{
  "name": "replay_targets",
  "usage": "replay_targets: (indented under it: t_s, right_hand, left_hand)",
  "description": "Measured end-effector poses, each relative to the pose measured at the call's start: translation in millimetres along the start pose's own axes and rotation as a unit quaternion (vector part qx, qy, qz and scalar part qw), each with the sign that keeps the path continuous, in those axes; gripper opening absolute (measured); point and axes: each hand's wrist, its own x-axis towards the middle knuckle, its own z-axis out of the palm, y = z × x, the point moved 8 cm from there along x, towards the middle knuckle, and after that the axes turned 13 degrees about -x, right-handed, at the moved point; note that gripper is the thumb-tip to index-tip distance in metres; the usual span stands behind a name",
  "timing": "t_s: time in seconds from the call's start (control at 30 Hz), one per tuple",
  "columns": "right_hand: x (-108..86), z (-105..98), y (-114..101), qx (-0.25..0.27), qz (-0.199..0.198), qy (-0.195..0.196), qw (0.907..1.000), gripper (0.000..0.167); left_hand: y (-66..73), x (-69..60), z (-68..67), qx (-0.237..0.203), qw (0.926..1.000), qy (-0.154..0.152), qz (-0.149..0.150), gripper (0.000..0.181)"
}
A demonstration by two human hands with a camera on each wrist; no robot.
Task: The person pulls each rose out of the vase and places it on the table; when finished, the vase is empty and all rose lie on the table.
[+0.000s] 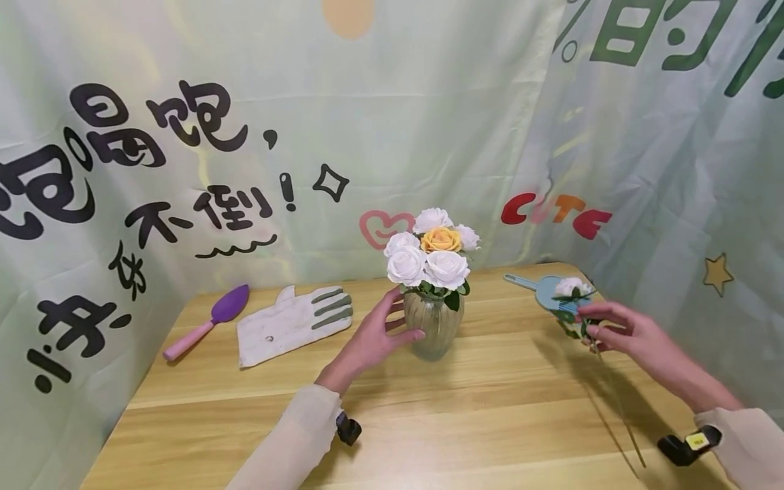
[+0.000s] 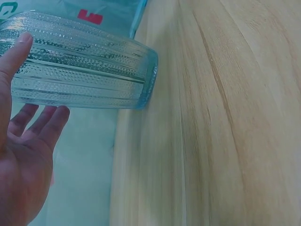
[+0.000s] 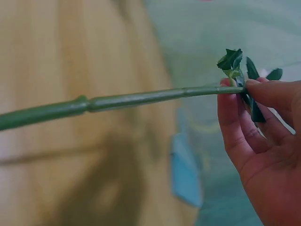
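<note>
A ribbed glass vase (image 1: pixel 431 330) stands upright on the table, holding several white roses (image 1: pixel 406 265) and a yellow-orange rose (image 1: pixel 441 239). My left hand (image 1: pixel 378 330) is at the vase's left side, thumb across its front and the other fingers spread beside it. The left wrist view shows these fingertips at the edge of the glass vase (image 2: pixel 84 70), not wrapped round it; contact is unclear. To the right, my right hand (image 1: pixel 618 327) pinches a single white rose (image 1: pixel 572 287) just below its leaves. Its long green stem (image 3: pixel 136 100) slants down toward the table.
A purple trowel with a pink handle (image 1: pixel 211 327) and a white-and-grey work glove (image 1: pixel 294 323) lie on the left of the wooden table (image 1: pixel 490 415). A light blue tool (image 1: pixel 545 291) lies at the back right, partly behind the rose. Printed cloth (image 1: pixel 429 136) hangs behind.
</note>
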Motion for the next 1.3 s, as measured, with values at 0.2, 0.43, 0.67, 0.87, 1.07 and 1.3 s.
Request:
replay_targets:
  t_s: [0.2, 0.43, 0.67, 0.87, 1.07, 1.3]
  right_hand:
    - [-8.8, 31.1, 35.7, 0.001, 0.043, -0.042, 0.9982, 0.033]
    - [-14.0, 51.3, 54.5, -0.008, 0.062, -0.075, 0.9952, 0.039]
    - [-13.8, 60.1, 62.5, 0.006, 0.070, -0.084, 0.9940, 0.039]
    - [-12.6, 59.0, 62.2, 0.007, 0.082, -0.064, 0.9945, 0.041]
    - [-10.0, 40.4, 54.8, -0.032, 0.052, -0.006, 0.9981, 0.035]
    - [1.3, -0.5, 28.9, -0.095, 0.044, 0.071, 0.9920, 0.032]
  left_hand:
    - [-1.4, 0.2, -0.7, 0.003, 1.0000, 0.004, -0.002, 0.091]
    - [-2.5, 0.8, 1.6, -0.010, 0.9999, -0.002, -0.008, 0.091]
    - [1.0, 1.5, 2.6, -0.008, 1.0000, -0.003, 0.000, 0.090]
    - [-0.1, 2.0, 1.0, -0.007, 1.0000, -0.003, -0.001, 0.089]
    - [-1.1, 2.4, 1.4, -0.020, 0.9998, -0.007, 0.000, 0.089]
    - [0.1, 0.9, 0.6, -0.023, 0.9997, -0.009, 0.004, 0.089]
